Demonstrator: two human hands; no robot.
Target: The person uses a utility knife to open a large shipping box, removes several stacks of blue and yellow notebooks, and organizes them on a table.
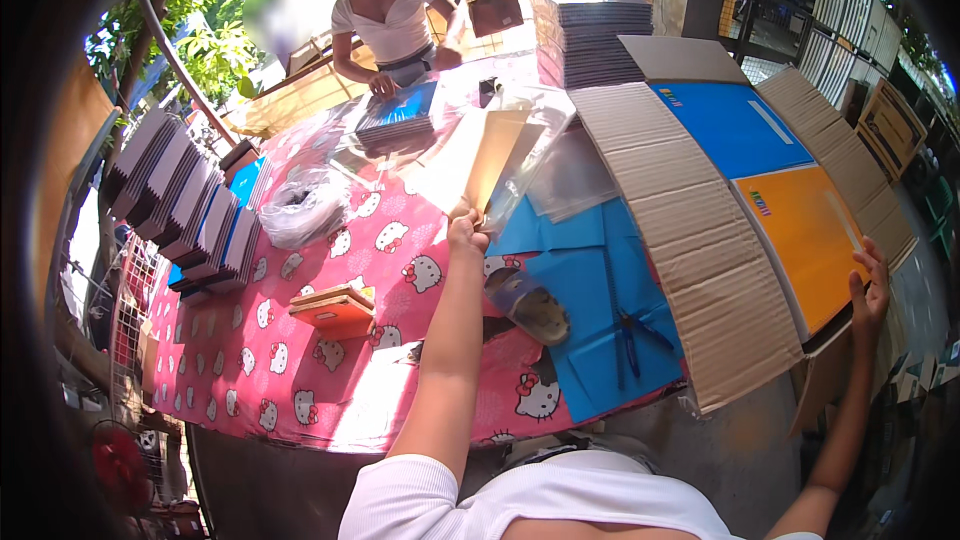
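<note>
My left hand reaches across the table, its fingers closed around the near end of a tan sheet. Clear plastic lies against that sheet. At the right, my right hand rests with fingers apart by the outer edge of an orange notebook. This notebook and a blue notebook lie side by side in a cardboard box with its flaps folded out. A blue sheet between my arms bears a pair of blue-handled scissors and a dark worn object.
A pink patterned cloth covers the table. Stacked notebooks stand at the left, with another tall stack behind the box. An orange block and a bundled plastic bag lie left of my arm. Opposite, a person handles blue notebooks.
</note>
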